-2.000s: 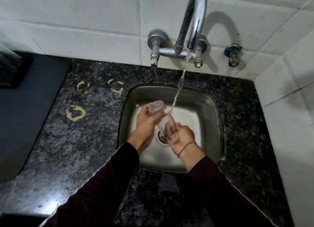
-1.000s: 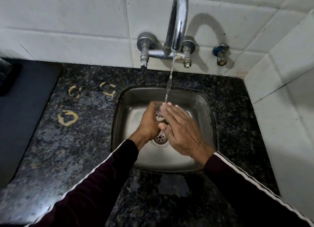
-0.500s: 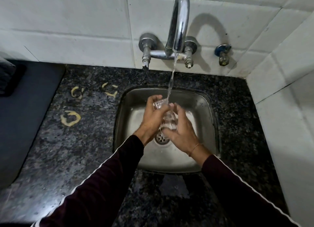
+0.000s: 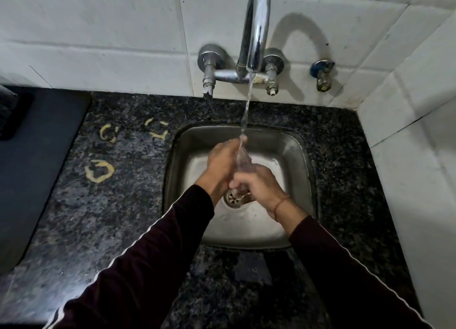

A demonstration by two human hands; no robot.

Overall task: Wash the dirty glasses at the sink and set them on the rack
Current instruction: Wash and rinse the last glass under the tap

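Near edge: dark sleeves point(image 4: 153, 259) cross the speckled bench point(image 4: 103, 205). Over the sink point(image 4: 298, 156), right hand point(image 4: 259, 188) has a closed grip wrapped round the glass point(image 4: 243, 161) base; left hand point(image 4: 222, 161) lies along its side, fingers up toward the rim. Glass sits mid-basin above the drain point(image 4: 233, 198), water stream point(image 4: 246, 111) from the tap point(image 4: 255, 32) hitting its top. Judgement: rinse step in progress, racking not done. No rack or other glasses in view, so remaining count unknown.
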